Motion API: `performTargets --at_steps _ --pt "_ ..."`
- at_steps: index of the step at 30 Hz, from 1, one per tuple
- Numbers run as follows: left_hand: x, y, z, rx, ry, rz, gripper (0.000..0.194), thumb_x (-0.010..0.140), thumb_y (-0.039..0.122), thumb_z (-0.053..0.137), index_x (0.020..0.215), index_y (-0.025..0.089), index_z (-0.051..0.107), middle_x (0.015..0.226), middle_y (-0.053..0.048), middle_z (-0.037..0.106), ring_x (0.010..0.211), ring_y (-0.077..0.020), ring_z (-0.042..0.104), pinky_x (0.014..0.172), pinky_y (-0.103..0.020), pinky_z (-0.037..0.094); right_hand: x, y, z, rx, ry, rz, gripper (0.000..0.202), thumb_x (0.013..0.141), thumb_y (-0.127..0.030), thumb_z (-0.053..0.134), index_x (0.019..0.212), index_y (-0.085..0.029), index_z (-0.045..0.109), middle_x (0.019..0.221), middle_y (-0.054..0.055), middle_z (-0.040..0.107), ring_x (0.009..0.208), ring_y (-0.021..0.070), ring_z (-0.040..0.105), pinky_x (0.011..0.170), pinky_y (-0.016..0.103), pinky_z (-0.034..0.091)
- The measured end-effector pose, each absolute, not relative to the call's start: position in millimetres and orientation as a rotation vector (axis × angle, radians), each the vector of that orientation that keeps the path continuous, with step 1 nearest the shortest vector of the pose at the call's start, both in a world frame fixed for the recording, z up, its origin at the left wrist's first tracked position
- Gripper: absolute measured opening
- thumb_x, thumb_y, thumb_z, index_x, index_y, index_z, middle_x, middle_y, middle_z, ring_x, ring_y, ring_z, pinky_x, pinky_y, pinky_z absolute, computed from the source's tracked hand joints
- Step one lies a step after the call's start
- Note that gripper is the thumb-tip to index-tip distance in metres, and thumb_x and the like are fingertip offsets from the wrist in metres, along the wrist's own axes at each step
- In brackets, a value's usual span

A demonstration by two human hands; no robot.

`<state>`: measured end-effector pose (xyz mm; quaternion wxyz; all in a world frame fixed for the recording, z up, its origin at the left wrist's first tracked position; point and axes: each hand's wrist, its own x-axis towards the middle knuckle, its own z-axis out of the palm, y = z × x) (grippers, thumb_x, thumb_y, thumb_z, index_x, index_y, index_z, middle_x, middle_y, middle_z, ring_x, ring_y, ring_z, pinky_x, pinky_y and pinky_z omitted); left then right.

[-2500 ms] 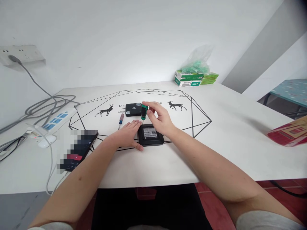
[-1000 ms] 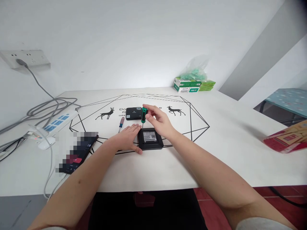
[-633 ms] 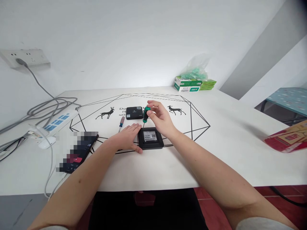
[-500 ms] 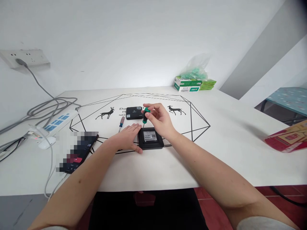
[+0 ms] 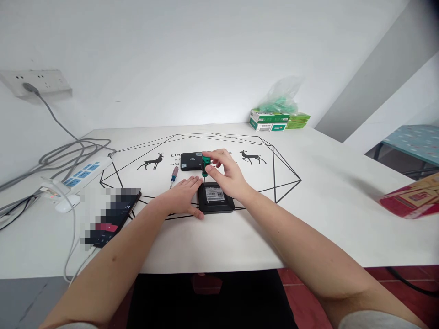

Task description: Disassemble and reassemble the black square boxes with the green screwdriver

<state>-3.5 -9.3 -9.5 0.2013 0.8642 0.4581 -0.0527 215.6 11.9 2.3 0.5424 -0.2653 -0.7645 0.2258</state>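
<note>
- Table (image 5: 318, 219) is white, deer print on top; clock's centred on the box, 12 away from the wearer
- Right hand (image 5: 228, 172) at 1, fingers pinching the green-handled screwdriver
- Left hand (image 5: 181, 196) at 9, spread flat beside the box, grasping nothing
- Black box (image 5: 216, 201) lies label up between them
- Flat black device (image 5: 190, 161) at 11
- Green-handled screwdriver (image 5: 205, 167) near upright over box's 11 corner, tip too small to tell

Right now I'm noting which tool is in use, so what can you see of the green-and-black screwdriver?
The screwdriver has a black handle with green ends, plastic-looking, and a thin shaft. It stands nearly upright at the far left corner of the black case, held by the right hand. Its tip is indistinct.
</note>
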Motion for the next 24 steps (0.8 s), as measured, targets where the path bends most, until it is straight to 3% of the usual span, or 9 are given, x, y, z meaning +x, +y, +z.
performTargets --at_steps 4,9,14,16,20,24 --pt "-4.0 -8.5 -10.3 2.428 1.272 -0.147 0.143 0.073 0.092 0.072 0.177 0.018 0.008 0.183 -0.021 0.009 0.169 -0.0445 0.009 0.135 -0.056 0.019 216.4 14.0 0.1 -0.625 -1.819 0.553 0.034 0.107 -0.041 0.058 0.138 -0.034 0.071 0.111 0.007 0.065 0.101 0.0218 0.063 0.09 0.044 0.059" --pt "-2.8 -9.1 -9.2 2.424 1.292 -0.189 0.14 0.076 0.09 0.07 0.177 0.017 0.008 0.183 -0.022 0.006 0.17 -0.0426 0.008 0.135 -0.056 0.017 215.6 18.4 -2.5 -0.658 -1.743 0.499 0.028 0.106 -0.034 0.057 0.129 -0.034 0.073 0.108 0.006 0.064 0.098 0.0215 0.063 0.086 0.044 0.061" --pt "-0.9 -10.8 -5.9 2.403 1.313 -0.207 0.143 0.074 0.089 0.073 0.177 0.016 0.007 0.183 -0.022 0.005 0.17 -0.0418 0.007 0.136 -0.054 0.016 213.4 15.7 -2.2 -0.601 -1.677 0.737 0.026 0.101 -0.045 0.067 0.123 -0.032 0.065 0.15 0.01 0.059 0.111 0.022 0.069 0.091 0.045 0.064" --pt "-0.9 -11.2 -5.6 2.392 1.312 -0.203 0.142 0.074 0.089 0.073 0.177 0.015 0.007 0.183 -0.022 0.005 0.17 -0.0425 0.006 0.136 -0.055 0.016 212.0 13.2 -1.9 -0.58 -1.639 0.872 0.027 0.1 -0.046 0.069 0.121 -0.032 0.061 0.157 0.01 0.058 0.11 0.0216 0.073 0.093 0.046 0.064" --pt "-2.7 -9.9 -8.9 2.394 1.29 -0.169 0.142 0.075 0.09 0.072 0.177 0.017 0.006 0.183 -0.021 0.004 0.169 -0.045 0.007 0.135 -0.058 0.017 210.1 10.8 -1.0 -0.604 -1.63 0.87 0.028 0.097 -0.046 0.073 0.117 -0.031 0.059 0.141 0.008 0.072 0.103 0.0206 0.073 0.093 0.047 0.062" --pt "-4.2 -8.7 -11.1 2.411 1.273 -0.145 0.142 0.074 0.091 0.071 0.177 0.018 0.005 0.183 -0.022 0.005 0.169 -0.0464 0.007 0.134 -0.059 0.018 211.6 11.7 -0.1 -0.634 -1.678 0.758 0.027 0.097 -0.041 0.072 0.121 -0.03 0.066 0.131 0.007 0.077 0.099 0.0203 0.07 0.091 0.046 0.059"
